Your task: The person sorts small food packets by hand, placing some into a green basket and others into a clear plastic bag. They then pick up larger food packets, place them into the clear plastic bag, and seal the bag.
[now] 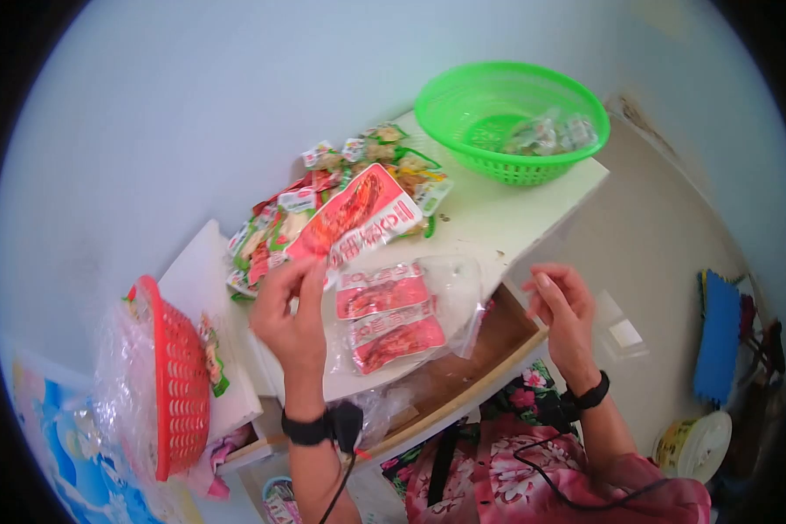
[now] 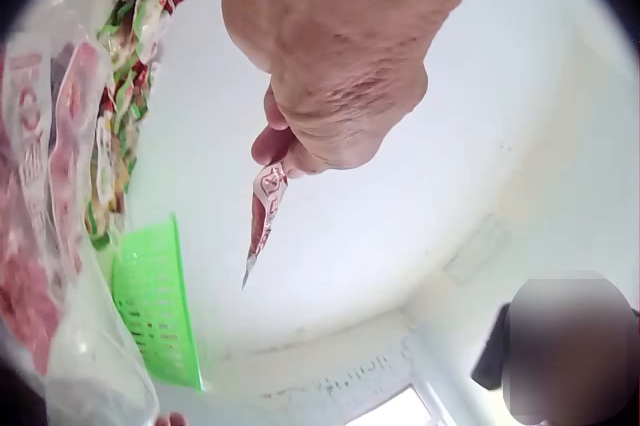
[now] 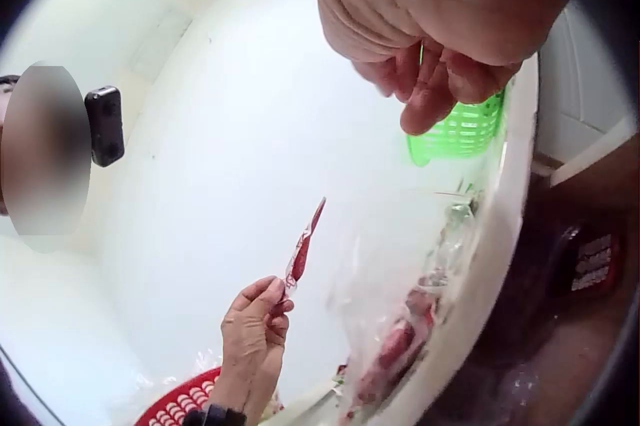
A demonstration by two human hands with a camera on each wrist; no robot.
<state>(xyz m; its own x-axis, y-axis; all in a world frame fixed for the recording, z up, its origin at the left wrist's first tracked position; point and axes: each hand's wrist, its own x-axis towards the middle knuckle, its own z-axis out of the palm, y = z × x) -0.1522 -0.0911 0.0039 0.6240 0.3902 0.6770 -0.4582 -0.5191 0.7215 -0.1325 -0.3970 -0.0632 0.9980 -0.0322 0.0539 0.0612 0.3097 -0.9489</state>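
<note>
My left hand (image 1: 293,310) pinches one end of a flat red-and-white snack packet (image 1: 362,210), raised over the table in front of a pile of other packets. Seen from the left wrist, the packet (image 2: 263,211) is edge-on, hanging from the fingertips. Below it on the table lies a clear plastic bag (image 1: 456,284), with red-and-white packets (image 1: 397,341) in or under its film. My right hand (image 1: 563,301) hovers beyond the table's right front edge, fingers loosely curled and holding nothing; in the right wrist view this hand (image 3: 440,26) is close to the camera.
A green basket (image 1: 511,166) with some clear-wrapped packets stands at the back right. Mixed snack packets (image 1: 266,231) are heaped along the wall. A red basket (image 1: 183,393) with plastic film tilts at the left. Under the tabletop, a drawer (image 1: 506,336) is pulled out.
</note>
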